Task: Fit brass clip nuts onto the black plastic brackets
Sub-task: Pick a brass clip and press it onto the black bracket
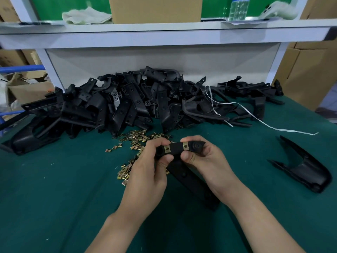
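Both hands hold one black plastic bracket (176, 149) above the green table, at the centre of the view. My left hand (151, 161) grips its left end, thumb under, fingers curled over the top. My right hand (198, 154) pinches its right part. Two brass clip nuts sit on the bracket's upper bar, one (167, 148) by my left fingers and one (185, 146) by my right fingers. The bracket's long arm (193, 181) runs down and to the right below my hands. Loose brass clip nuts (135, 139) lie scattered on the mat just left of and behind my hands.
A big heap of black brackets (127, 101) fills the back of the green table (54, 198). One black bracket (306, 168) lies alone at the right. A white strap (255, 115) trails across the heap. A white shelf (164, 33) overhangs the back.
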`<state>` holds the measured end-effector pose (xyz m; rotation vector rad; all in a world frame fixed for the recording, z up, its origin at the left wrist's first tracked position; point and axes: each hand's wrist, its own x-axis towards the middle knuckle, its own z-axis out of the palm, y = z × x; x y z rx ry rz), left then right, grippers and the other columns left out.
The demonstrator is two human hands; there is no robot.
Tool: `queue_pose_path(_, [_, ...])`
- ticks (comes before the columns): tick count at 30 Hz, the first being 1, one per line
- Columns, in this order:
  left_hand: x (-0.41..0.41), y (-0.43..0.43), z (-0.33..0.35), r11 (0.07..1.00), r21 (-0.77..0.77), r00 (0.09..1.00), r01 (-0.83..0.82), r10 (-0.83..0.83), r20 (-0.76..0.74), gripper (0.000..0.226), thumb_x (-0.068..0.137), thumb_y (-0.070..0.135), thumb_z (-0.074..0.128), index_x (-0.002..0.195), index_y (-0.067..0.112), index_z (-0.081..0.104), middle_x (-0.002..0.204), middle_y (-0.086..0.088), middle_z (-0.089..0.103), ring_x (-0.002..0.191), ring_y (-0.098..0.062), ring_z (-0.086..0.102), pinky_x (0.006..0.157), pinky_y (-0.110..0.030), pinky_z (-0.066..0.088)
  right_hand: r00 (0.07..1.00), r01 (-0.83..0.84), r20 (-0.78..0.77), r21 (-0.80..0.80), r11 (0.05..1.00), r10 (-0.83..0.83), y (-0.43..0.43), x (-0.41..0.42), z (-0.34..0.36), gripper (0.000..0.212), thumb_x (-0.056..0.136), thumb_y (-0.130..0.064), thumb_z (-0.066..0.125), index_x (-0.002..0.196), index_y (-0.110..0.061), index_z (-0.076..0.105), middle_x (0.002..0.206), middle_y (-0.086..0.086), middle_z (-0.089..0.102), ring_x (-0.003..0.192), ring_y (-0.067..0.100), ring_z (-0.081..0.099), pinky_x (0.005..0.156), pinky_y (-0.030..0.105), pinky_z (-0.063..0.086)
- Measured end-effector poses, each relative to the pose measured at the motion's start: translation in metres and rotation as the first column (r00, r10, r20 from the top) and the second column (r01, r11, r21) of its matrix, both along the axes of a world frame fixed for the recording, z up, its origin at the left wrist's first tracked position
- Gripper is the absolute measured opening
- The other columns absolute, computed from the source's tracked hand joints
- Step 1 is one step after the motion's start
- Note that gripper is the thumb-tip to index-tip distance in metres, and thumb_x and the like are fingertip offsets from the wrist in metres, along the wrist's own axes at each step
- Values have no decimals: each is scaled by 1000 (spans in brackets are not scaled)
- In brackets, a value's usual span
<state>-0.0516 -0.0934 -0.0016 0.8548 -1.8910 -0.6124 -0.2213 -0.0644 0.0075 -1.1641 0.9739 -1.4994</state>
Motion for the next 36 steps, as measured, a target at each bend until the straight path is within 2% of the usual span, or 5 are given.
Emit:
queue_pose_path(7, [-4, 3, 6, 991, 130, 995, -15, 28, -96, 21, 92, 43, 55, 112, 48, 53, 94, 23, 68, 83, -2, 65, 67, -10, 46, 1000, 2, 30, 122, 993, -6, 1, -1, 3, 34, 70, -44, 89, 101, -36, 77, 97, -8, 76, 90, 8, 71, 83, 24, 56])
queue_pose_path(14, [-6, -2, 16, 924, 374, 955, 83, 34, -296, 17, 94, 22, 69, 104, 35, 67, 84, 10, 70, 77, -1, 65, 67, -10, 48, 999, -27, 38, 266, 964, 18, 0, 2, -1, 35, 75, -39, 78, 108, -30, 70, 93, -1, 76, 87, 18, 74, 74, 27, 59])
queue_pose_path(20, [-5, -12, 21, 610, 735, 799, 294, 265, -540, 10, 98, 17, 59, 94, 12, 67, 70, -3, 66, 51, -10, 57, 41, -23, 46, 994, 14, -109, 216, 976, 10, 0, 1, -7, 15, 96, -30, 68, 107, -24, 76, 108, 8, 75, 94, 22, 74, 70, 33, 61])
queue_pose_path(25, [-8, -14, 21, 520, 758, 768, 393, 267, -581, 44, 103, 43, 44, 99, 4, 64, 69, -10, 64, 50, -17, 55, 45, -27, 50, 946, 151, -304, 113, 982, -111, 0, 6, -11, 17, 101, -27, 60, 102, -19, 75, 86, -1, 75, 73, 12, 68, 60, 26, 56])
queue_pose_path(36, [-9, -8, 24, 491, 787, 841, 373, 178, -510, 43, 105, 39, 34, 94, 10, 64, 59, -9, 54, 48, -18, 48, 46, -25, 44, 945, 216, -263, 64, 974, -192, 4, 12, -5, 30, 89, -55, 59, 71, -33, 68, 63, -5, 63, 57, 9, 58, 53, 21, 48])
